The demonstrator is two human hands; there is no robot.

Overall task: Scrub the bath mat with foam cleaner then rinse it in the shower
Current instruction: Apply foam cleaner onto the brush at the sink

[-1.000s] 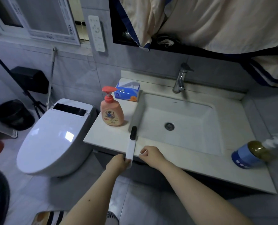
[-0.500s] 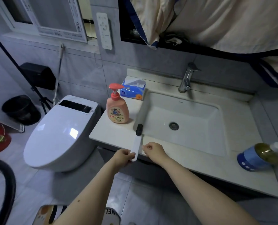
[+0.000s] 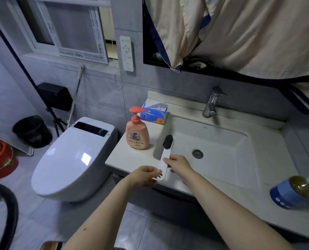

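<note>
One brush (image 3: 165,156), white handle, dark bristle head: likely light, stiff, perhaps slick when wet. Left grip (image 3: 144,175) is pinching the handle's near end; right grip (image 3: 179,165) is pinching mid-handle, the best hold. Long axis is running from both grips, head pointing away over the sink (image 3: 222,141) edge.

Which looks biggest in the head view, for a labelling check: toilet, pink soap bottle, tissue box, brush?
1. Toilet
2. Pink soap bottle
3. Tissue box and brush, held by both hands: too close to rank, and the box stands farther back.
</note>
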